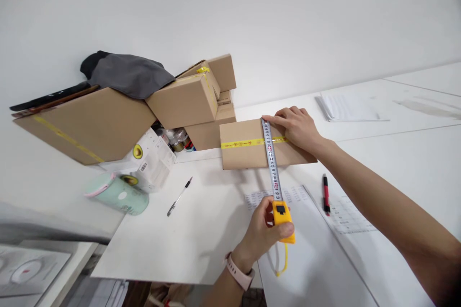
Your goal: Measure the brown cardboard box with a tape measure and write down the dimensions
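A yellow tape measure (283, 223) is in my left hand (264, 230), with the fingers wrapped round its case and the thumb on top. Its blade (271, 160) is drawn out across a small cardboard box (243, 146) sealed with yellow printed tape. The blade's end lies at the box's far edge. My right hand (297, 127) grips that far edge, one fingertip touching the blade's end and the other fingers bent over the box. A yellow wrist cord (284, 261) hangs from the case.
Stacked cardboard boxes (183, 103) stand at the back left, with a dark grey cloth (129, 74) on top. Left lie a mint-green canister (120, 194), an avocado-print carton (147, 163) and a pen (179, 196). A red-and-black pen (326, 194) and paper sheets (345, 108) are right.
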A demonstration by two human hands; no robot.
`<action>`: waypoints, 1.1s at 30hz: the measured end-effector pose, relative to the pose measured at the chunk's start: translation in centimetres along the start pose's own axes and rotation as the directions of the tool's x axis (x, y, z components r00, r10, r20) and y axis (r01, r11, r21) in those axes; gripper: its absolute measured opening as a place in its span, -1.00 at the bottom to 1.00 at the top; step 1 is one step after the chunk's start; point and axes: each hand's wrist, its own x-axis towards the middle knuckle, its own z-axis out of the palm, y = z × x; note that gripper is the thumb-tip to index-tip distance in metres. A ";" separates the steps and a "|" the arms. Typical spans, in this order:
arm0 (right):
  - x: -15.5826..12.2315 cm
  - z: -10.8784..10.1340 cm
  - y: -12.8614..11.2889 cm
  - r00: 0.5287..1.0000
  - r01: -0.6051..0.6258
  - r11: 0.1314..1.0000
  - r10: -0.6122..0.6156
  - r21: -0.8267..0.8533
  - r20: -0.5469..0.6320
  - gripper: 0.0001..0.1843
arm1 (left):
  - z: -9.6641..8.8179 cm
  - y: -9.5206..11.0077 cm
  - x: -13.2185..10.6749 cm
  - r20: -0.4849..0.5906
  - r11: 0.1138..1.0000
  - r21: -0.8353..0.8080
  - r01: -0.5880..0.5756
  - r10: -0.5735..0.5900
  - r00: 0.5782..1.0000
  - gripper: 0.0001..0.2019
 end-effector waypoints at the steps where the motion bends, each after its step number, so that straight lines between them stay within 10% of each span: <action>1: 0.0 0.1 0.0 1.000 -0.003 1.000 0.003 0.007 -0.008 -0.38 | 0.0 -0.2 0.1 -0.006 1.000 0.020 0.005 -0.005 1.000 -0.41; 14: -0.4 0.5 -0.1 0.998 -0.050 0.998 0.052 0.047 -0.044 -0.42 | -0.2 -0.8 0.0 0.014 0.998 0.052 0.020 -0.021 1.000 -0.40; 26: -5.9 1.4 -4.9 0.976 -0.210 0.977 0.211 0.022 -0.046 -0.51 | -0.1 -5.0 -5.8 0.121 0.987 0.123 0.099 -0.114 0.986 -0.29; 33: -7.7 1.3 -4.2 0.929 -0.364 0.837 0.360 0.408 0.091 -0.52 | -0.2 -4.0 -5.7 0.179 0.974 0.210 0.088 -0.127 0.976 -0.32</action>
